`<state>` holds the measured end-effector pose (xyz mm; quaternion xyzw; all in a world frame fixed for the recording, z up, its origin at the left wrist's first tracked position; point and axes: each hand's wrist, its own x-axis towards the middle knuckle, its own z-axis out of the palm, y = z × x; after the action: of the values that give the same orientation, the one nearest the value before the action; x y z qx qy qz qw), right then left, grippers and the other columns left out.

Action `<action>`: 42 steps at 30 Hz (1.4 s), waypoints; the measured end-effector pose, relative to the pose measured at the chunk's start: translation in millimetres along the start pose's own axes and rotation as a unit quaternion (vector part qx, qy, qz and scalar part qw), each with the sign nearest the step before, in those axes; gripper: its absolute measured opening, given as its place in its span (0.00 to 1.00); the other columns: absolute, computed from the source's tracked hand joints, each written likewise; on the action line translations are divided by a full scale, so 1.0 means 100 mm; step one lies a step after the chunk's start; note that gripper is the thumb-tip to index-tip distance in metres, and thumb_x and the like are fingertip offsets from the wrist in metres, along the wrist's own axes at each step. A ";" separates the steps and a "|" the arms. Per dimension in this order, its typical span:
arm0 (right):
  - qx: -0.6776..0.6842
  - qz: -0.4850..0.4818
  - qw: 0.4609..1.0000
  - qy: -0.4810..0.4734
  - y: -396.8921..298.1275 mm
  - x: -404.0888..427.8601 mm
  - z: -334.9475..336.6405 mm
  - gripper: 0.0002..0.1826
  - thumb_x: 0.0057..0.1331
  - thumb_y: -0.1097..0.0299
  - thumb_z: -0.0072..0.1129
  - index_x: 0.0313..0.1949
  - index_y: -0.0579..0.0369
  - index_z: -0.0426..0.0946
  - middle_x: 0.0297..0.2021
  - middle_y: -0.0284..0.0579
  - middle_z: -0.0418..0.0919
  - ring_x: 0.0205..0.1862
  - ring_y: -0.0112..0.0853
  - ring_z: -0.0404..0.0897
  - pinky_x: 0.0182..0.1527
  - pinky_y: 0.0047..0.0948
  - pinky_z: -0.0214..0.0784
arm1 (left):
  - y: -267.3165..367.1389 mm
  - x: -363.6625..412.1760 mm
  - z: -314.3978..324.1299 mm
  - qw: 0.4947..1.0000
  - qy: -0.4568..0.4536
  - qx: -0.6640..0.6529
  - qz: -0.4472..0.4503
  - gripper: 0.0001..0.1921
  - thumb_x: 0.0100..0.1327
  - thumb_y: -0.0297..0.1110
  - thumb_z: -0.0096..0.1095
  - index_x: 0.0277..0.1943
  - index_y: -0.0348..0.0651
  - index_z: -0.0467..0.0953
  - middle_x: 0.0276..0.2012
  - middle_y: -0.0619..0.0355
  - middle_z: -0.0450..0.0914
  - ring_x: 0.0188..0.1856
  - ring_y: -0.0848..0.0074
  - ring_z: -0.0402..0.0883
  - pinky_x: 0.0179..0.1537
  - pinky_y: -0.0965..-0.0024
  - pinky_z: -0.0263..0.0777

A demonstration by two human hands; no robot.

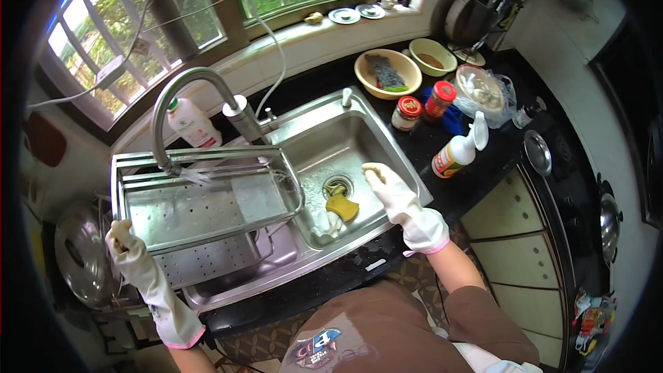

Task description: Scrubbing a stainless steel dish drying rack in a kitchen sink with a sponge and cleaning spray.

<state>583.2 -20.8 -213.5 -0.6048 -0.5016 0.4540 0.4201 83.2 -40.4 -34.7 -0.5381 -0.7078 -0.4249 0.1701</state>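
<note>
My left hand (124,248), in a white rubber glove with a pink cuff, grips the left end of a metal dish rack (207,238) with a perforated tray. The rack lies tilted across the left basin, below the curved faucet (194,75), from which water runs onto it. My right hand (396,197), gloved alike, hovers over the right side of the sink's right basin (331,140), fingers curled and nothing visible in them. A yellow sponge (343,208) and a crumpled white cloth or bag (328,224) lie by the drain in that basin.
Right of the sink stand a white spray bottle (455,156), two red-lidded jars (406,113) and a beige bowl (388,90) holding a dark scouring cloth. A white detergent bottle (194,124) stands behind the faucet. A large metal lid (85,254) is at far left.
</note>
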 end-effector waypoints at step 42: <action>-0.269 -0.365 0.888 0.069 -0.85 2.01 1.48 0.22 0.73 0.64 0.48 0.63 0.58 0.70 0.50 0.56 0.81 0.55 0.49 0.79 0.59 0.41 0.71 | 0.46 -0.01 -0.02 0.980 0.016 -0.131 -0.151 0.18 0.73 0.44 0.59 0.39 0.35 0.79 0.36 0.53 0.82 0.36 0.74 0.79 0.43 0.73 0.72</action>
<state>436.9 198.0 -191.9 -0.4982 -0.7598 0.0733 0.4112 124.5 -40.3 -15.1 -0.4359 -0.7160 -0.5435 0.0438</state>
